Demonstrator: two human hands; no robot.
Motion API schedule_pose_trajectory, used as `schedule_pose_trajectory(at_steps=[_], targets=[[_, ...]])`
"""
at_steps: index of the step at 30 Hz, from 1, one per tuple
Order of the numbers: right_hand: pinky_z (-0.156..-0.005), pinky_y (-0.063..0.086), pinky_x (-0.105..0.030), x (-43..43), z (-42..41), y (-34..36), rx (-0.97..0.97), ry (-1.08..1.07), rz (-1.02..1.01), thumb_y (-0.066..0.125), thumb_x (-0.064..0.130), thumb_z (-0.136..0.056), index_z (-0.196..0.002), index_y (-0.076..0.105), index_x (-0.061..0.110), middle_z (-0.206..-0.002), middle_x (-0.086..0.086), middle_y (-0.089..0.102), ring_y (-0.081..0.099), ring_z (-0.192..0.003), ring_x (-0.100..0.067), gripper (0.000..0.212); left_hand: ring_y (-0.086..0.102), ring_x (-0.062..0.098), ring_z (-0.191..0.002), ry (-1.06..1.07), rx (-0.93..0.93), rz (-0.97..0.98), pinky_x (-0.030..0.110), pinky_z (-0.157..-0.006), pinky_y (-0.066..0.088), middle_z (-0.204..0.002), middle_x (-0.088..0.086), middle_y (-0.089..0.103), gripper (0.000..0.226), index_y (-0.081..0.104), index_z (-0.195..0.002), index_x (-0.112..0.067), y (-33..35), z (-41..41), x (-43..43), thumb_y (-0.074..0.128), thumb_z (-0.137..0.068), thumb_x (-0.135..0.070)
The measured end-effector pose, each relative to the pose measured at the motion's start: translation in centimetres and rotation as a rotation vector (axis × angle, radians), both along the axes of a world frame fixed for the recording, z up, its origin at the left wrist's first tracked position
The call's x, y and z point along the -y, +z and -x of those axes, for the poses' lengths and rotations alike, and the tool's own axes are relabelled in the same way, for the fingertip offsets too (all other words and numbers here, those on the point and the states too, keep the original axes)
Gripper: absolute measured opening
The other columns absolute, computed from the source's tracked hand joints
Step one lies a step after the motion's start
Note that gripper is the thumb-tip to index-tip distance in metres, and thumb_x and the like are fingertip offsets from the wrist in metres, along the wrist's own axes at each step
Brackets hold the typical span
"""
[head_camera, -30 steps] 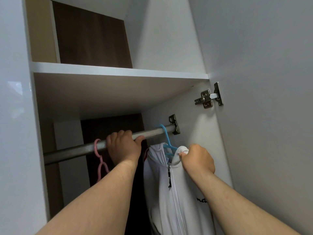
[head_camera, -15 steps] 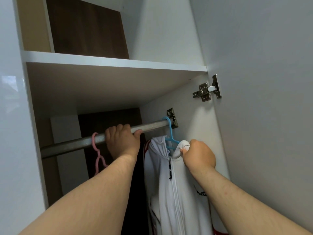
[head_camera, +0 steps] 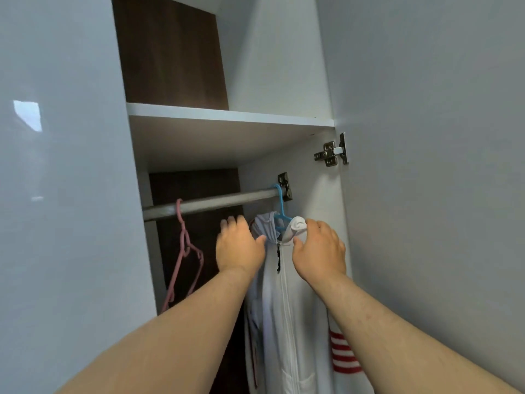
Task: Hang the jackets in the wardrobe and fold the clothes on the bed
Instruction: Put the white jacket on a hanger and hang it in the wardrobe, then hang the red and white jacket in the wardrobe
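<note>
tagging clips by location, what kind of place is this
Most likely the inside of a wardrobe, probably in a home. A metal hanging rail carries a blue hanger with a white jacket and a bare pink hanger. A shelf sits above, and a door hinge shows at right.

Pinched in the right hand (head_camera: 318,251): white zip-front cloth jacket (head_camera: 272,308), matt. Just above the grip: slim blue plastic hanger (head_camera: 280,203), smooth. Left of the grip: round grey metal rail (head_camera: 216,201), dull finish; pink plastic hanger (head_camera: 184,237), matt. Up-right of the grip: silver metal hinge (head_camera: 331,153), shiny. Far left: white wardrobe door (head_camera: 56,194), glossy, reflective.
</note>
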State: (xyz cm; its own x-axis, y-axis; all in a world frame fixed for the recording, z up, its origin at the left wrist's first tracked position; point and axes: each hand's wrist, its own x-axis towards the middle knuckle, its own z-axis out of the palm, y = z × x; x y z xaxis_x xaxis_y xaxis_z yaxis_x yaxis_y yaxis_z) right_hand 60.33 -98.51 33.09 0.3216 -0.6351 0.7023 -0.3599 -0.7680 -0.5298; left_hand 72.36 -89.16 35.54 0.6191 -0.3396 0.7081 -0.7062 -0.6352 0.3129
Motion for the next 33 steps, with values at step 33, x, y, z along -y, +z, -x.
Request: schedule_pose_trajectory(at_steps=[33], targets=[[-0.089, 0.010, 0.011, -33.9, 9.6, -11.8, -0.300, 1.158, 0.136, 0.053, 0.039, -0.099, -0.146, 0.041, 0.040, -0.143, 0.032, 0.038, 0.024, -0.119, 0.022, 0.049, 0.037, 0.005, -0.140, 0.422, -0.181, -0.065, 0.024, -0.109, 0.028, -0.152, -0.019, 0.040, 0.064, 0.042, -0.147, -0.038, -14.7, 20.8, -49.9, 0.061, -0.088, -0.052]])
